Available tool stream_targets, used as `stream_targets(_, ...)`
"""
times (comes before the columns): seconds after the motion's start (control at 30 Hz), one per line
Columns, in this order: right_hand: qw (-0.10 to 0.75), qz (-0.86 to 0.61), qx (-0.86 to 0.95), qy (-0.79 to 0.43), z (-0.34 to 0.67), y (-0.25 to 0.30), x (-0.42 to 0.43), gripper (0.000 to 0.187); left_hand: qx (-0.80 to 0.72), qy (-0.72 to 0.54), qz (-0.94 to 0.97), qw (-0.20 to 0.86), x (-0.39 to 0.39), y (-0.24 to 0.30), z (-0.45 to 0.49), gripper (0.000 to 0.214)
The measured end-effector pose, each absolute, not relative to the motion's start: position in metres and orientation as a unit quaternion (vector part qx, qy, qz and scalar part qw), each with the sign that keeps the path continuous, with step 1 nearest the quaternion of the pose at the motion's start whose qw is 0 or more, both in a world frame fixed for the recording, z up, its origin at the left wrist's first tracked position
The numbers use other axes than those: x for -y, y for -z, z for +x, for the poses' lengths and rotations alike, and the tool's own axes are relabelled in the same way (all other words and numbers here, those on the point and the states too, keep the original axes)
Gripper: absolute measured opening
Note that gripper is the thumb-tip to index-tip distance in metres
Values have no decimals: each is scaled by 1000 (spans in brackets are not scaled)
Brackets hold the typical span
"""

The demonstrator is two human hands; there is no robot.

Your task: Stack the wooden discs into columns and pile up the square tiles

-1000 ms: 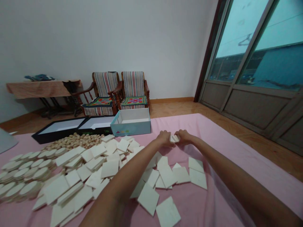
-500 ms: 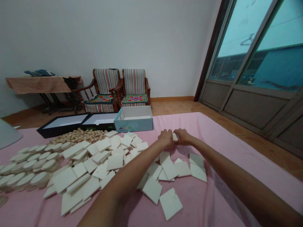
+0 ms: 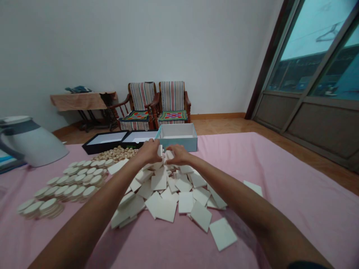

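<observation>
Pale square wooden tiles (image 3: 159, 182) lie in a loose, overlapping heap on the pink cloth. Both arms reach over it to its far end. My left hand (image 3: 150, 151) is closed, fingers and thumb on an upright white tile (image 3: 160, 150). Facing it across a small gap, my right hand (image 3: 179, 154) pinches another tile (image 3: 169, 154) between fingers and thumb. The lower edges of these tiles blend into the heap. Just behind the hands stands a light blue open box (image 3: 183, 145).
Round wooden discs (image 3: 75, 190) sit in stacked rows at left, with small wooden balls (image 3: 119, 153) behind them. Black open trays (image 3: 92, 148) lie beyond. A grey-white kettle (image 3: 39, 144) stands far left. The pink cloth (image 3: 269, 164) extends right; two armchairs (image 3: 171, 101) stand behind.
Both hands have moved left from the heap's right side to its far end, in front of the blue box. They were close together around a pale piece; now they are apart. The view has turned left.
</observation>
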State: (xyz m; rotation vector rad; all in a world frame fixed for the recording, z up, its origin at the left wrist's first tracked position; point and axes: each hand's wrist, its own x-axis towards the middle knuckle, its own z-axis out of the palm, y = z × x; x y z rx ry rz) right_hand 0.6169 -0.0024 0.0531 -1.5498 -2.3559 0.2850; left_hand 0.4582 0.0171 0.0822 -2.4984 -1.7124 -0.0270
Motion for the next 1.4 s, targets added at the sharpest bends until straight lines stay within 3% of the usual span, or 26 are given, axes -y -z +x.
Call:
stream_targets(0.17, 174, -517, 830, -112, 643, -65, 22, 44, 580, 49, -809, 80, -5, -79, 450, 64)
stream_targets(0.3, 118, -564, 804, -146, 717, -66, 54, 32, 372, 91, -923, -37, 32, -67, 482, 47)
stream_targets(0.37, 70, -581, 792, -172, 754, -64, 73, 33, 244, 67, -962, -104, 55, -58, 503, 54)
stream_targets(0.53, -129, -641, 734, -182, 803, -52, 120, 68, 130, 13, -983, -127, 92, -33, 550, 71)
stream_targets(0.67, -175, -653, 721, -149, 805, -39, 145, 82, 134, 12, -985, -110, 97, -23, 578, 72)
stream_targets(0.9, -135, -675, 708, -157, 816, -22, 163, 83, 180, -9, -982, -61, 108, -23, 603, 49)
stream_targets(1.23, -97, -678, 721, -109, 825, -11, 170, 79, 268, -45, -960, -63, 117, -18, 608, 54)
stream_targets(1.4, -12, -690, 719, -87, 825, -32, 152, 90, 249, 30, -959, -132, 112, -36, 591, 49)
